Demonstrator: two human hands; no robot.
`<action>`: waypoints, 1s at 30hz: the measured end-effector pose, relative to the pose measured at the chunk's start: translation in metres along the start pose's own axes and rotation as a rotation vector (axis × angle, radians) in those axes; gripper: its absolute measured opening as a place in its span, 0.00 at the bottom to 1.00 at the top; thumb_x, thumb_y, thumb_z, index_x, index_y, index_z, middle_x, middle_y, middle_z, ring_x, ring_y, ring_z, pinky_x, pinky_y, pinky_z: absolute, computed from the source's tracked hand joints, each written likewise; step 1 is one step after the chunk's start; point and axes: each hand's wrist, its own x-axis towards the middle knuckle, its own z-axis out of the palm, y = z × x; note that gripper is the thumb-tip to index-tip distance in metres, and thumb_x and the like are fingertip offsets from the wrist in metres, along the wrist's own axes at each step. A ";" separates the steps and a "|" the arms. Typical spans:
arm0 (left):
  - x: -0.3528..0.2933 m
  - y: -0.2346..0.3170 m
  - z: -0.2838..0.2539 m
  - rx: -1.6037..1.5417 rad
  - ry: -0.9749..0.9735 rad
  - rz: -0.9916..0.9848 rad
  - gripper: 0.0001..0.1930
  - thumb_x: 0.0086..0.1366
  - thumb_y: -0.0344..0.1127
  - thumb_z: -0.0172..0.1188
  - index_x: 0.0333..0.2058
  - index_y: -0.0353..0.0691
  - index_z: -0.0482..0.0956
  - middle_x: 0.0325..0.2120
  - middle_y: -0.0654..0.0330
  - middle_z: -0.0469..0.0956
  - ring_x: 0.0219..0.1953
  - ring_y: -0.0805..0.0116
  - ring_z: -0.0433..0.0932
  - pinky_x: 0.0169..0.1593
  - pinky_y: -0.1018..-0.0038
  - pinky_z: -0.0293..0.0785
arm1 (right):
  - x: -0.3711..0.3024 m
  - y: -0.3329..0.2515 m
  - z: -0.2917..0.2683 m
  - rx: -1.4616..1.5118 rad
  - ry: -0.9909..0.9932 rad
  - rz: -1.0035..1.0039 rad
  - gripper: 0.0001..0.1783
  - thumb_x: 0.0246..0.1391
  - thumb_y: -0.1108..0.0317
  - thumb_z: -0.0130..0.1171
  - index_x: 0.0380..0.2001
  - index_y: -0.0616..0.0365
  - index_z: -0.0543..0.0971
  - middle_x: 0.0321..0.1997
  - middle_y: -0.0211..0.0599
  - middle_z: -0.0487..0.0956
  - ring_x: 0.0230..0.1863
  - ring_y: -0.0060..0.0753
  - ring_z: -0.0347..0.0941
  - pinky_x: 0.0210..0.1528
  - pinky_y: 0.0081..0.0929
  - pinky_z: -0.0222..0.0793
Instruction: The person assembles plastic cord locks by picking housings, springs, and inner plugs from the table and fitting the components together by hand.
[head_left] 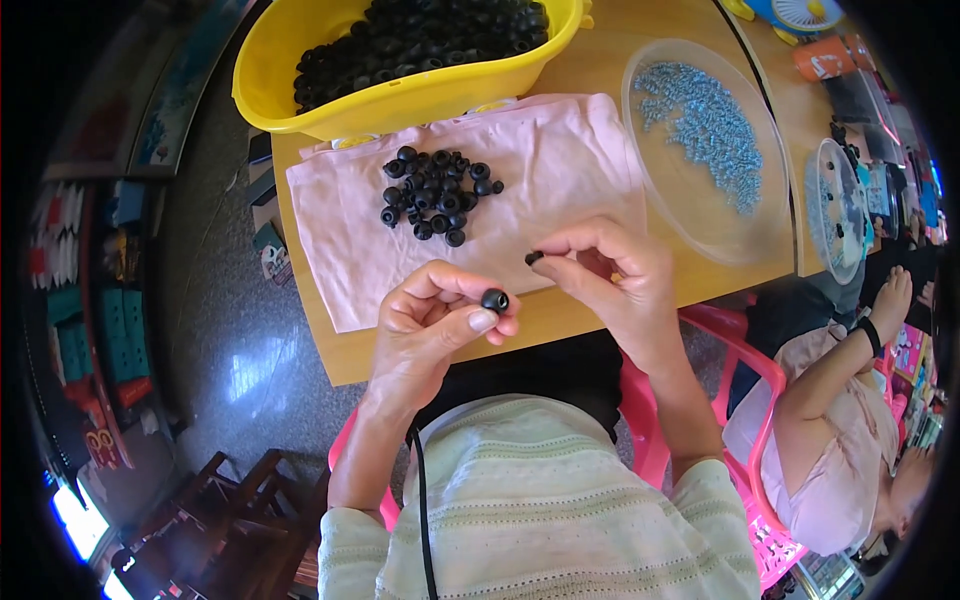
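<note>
Left hand (432,318): fingers curled, grip pinching a round black part (494,300) above the near edge of the desk (600,62)
Right hand (618,285): thumb and forefinger pointing left, grip pinching a smaller black piece (534,258), apart from the first
Yellow tub (440,92): far, heaped with black fittings (430,45)
Clear tray (705,232): right, holding blue bits (705,120)
Pink cloth (570,160): nearer than the tub, bearing a black cluster (438,192)

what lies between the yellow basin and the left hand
In the head view, a pink cloth lies between the yellow basin and the left hand, bearing a loose cluster of black rounded pieces.
</note>
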 end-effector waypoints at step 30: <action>0.003 -0.004 0.003 -0.246 -0.080 -0.236 0.05 0.59 0.28 0.61 0.33 0.40 0.73 0.33 0.53 0.80 0.35 0.66 0.81 0.40 0.73 0.79 | -0.001 -0.025 -0.007 0.139 -0.128 -0.218 0.06 0.46 0.80 0.63 0.30 0.65 0.79 0.30 0.34 0.76 0.28 0.18 0.73 0.29 0.16 0.70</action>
